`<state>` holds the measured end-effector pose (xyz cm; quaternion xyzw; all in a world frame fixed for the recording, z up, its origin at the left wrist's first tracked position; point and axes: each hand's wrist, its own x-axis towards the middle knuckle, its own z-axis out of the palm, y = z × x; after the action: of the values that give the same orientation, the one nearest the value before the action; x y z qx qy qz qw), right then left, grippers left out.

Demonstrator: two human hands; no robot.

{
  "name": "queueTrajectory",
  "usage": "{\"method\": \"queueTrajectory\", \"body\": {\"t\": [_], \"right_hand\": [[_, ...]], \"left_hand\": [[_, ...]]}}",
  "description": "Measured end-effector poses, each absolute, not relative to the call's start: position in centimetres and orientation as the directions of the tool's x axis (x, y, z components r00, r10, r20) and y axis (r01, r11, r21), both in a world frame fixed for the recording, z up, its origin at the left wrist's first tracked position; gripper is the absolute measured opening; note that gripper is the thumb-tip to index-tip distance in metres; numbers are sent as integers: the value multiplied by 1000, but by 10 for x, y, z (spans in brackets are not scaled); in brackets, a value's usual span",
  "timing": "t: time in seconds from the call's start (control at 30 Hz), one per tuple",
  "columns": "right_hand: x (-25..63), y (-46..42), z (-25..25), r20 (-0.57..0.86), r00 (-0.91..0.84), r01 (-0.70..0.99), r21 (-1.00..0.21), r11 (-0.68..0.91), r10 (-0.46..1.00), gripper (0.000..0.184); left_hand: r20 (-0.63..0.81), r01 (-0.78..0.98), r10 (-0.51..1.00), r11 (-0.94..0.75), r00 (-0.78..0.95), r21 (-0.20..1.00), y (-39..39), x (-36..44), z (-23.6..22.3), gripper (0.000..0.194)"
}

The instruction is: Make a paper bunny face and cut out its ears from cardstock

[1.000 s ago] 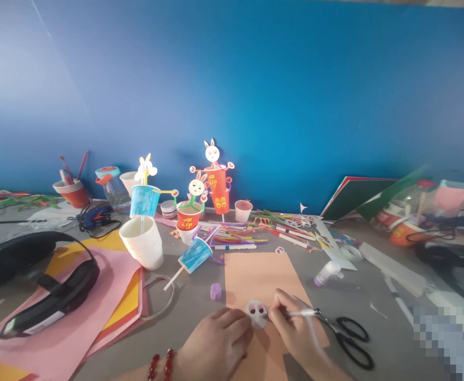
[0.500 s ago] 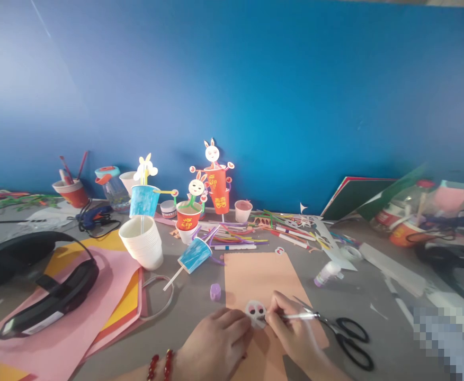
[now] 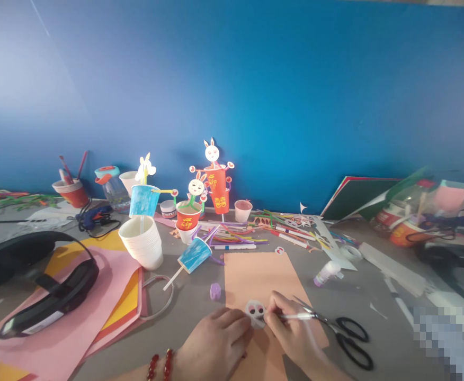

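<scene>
Nearest, on the gray counter (image 3: pixel 200 323), the left hand (image 3: pixel 216 341), fingers together, presses the white face cutout (image 3: pixel 255 313) on peach paper (image 3: pixel 261 275); the right hand (image 3: pixel 290 325) closes around a pen (image 3: pixel 297 316). Beyond stand cup figures (image 3: pixel 216 182), then a blue wall (image 3: pixel 256 90).

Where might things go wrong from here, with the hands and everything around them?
The pen in the right hand could slip and mark the left hand, whose fingers rest at the edge of the paper face.
The right hand might catch the scissors lying beside it.
If bumped, the blue cup perched above the white cup stack may topple.
</scene>
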<state>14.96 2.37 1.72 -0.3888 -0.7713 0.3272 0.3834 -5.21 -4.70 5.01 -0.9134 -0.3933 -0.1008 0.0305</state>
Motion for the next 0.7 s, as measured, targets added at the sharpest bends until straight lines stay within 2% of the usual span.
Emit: {"method": "queueTrajectory", "body": {"t": [0.7], "right_hand": [[150,24,25,364,-394,363,-782,507,844,25]], "left_hand": [[197,709,699,-705,688,25,-46,-54,53,25]]}}
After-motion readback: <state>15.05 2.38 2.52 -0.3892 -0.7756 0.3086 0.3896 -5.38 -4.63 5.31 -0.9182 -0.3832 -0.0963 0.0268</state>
